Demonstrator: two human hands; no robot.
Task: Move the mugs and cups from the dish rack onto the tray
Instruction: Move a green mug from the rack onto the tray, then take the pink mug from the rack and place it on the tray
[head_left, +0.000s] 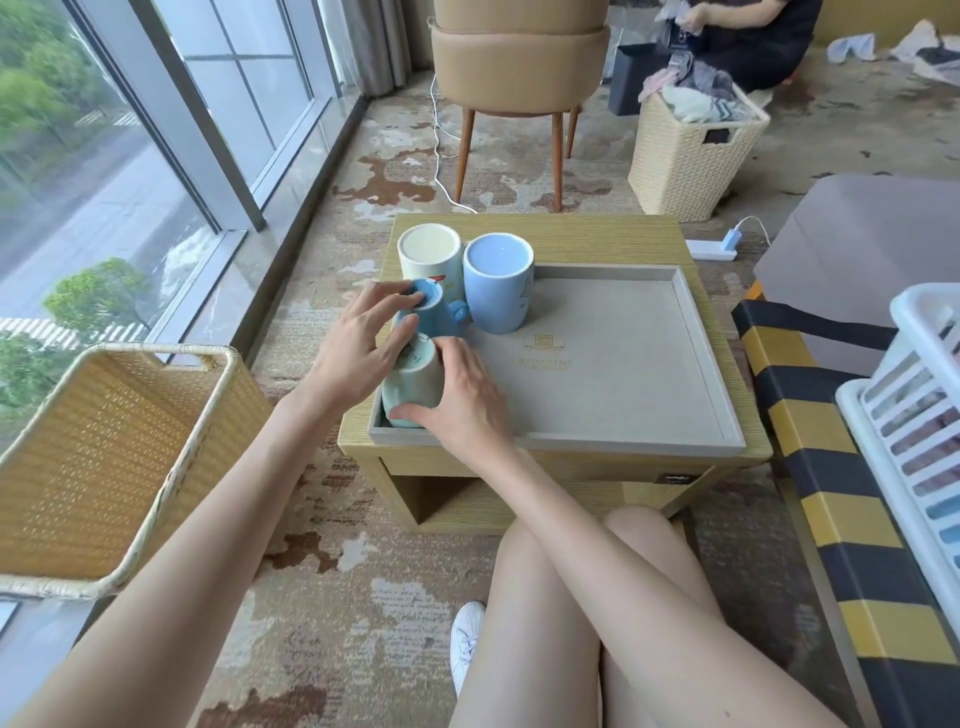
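A grey tray (613, 374) lies on a low wooden table (597, 234). Upside down in its far left corner stand a cream mug (430, 252) and a light blue mug (497, 283). In front of them a small blue cup (434, 312) stands inverted; the fingertips of my left hand (358, 343) rest on its base. A pale green cup (415, 382) stands inverted at the tray's near left corner, and my right hand (462, 395) wraps around its side. The white dish rack (914, 395) sits at the right edge, on a striped bench.
A woven yellow basket (104, 457) stands on the floor to the left. Behind the table are a tan chair (519, 57), a cream laundry basket (691, 156) and a crouching person (753, 36). A power strip (711, 249) lies on the carpet. My knees are below the table.
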